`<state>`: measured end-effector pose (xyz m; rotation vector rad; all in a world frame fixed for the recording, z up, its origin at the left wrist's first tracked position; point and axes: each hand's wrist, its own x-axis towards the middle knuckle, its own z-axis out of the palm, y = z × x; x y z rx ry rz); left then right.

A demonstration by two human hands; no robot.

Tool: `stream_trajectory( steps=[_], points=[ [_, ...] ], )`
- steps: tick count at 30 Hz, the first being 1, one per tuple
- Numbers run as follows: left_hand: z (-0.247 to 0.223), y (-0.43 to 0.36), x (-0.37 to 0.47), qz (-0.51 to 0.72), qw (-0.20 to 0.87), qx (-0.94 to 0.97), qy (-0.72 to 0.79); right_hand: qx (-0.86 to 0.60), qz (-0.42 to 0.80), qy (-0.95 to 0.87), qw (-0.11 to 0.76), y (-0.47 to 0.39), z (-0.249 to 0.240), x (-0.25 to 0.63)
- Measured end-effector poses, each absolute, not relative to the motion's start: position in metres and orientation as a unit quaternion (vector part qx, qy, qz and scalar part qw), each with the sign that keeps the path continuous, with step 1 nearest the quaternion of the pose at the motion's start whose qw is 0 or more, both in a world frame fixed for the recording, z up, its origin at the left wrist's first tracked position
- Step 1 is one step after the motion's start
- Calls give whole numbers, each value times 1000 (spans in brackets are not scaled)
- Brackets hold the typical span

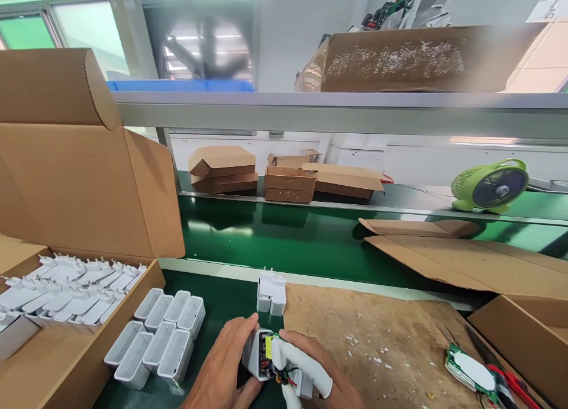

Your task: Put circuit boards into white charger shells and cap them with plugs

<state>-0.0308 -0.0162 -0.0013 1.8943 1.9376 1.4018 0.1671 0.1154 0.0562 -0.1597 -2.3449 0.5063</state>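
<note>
Two hands of mine meet at the bottom edge of the green bench, both clamped on one white charger housing with its circuit board showing at the open end. Far to my left stands an open cardboard box with white plug caps laid in rows inside. Just beside it, on the mat, eight empty white shells stand in two rows, open side up. My left hand wraps the housing from the left, thumb on top. Just behind it two finished white chargers stand upright, touching each other. My right hand, white finger cots on the fingers, pinches the board end of the housing. Further right lies a brown work board, then a loose circuit board and red-handled cutters near the corner. Beyond the conveyor, a green desk fan.
</note>
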Motion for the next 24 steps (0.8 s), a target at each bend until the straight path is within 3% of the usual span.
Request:
stream_trajectory(
  steps=[24],
  points=[
    [7,-19,-30,456,35,640,617,-60,185,-921,337,115,53,168]
  ],
)
